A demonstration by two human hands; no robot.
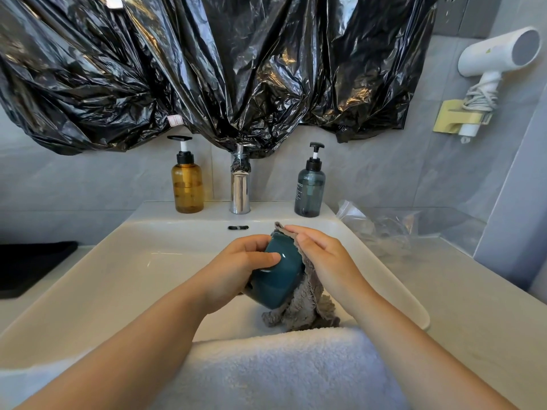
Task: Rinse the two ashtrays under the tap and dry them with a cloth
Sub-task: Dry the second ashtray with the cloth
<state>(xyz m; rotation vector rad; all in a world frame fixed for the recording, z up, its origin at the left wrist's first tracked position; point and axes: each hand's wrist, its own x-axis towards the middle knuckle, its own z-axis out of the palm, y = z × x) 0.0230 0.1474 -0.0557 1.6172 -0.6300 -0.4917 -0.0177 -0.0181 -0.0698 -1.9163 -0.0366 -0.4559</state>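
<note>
- Black plastic sheeting (207, 69) is hung across the wall above the white sink basin (103, 261).
- A white towel (281, 371) is draped over the basin's near rim.
- A black mat (29, 264) is seen left of the basin, and a crumpled clear plastic bag (384, 229) right of it.
- A white hair dryer (497, 54) is mounted high to the basin's right.
- The left hand (236, 267) is clamped round the teal ashtray (278, 279), thumb on its outer wall.
- The ashtray is held tilted above the middle of the basin.
- The right hand (325, 258) is closed on the grey cloth (305, 309), which is pressed to the ashtray's right side and hangs into the basin.
- An amber pump bottle (187, 187), a chrome tap (240, 190) and a grey-blue pump bottle (310, 190) are lined up along the basin's back ledge.
</note>
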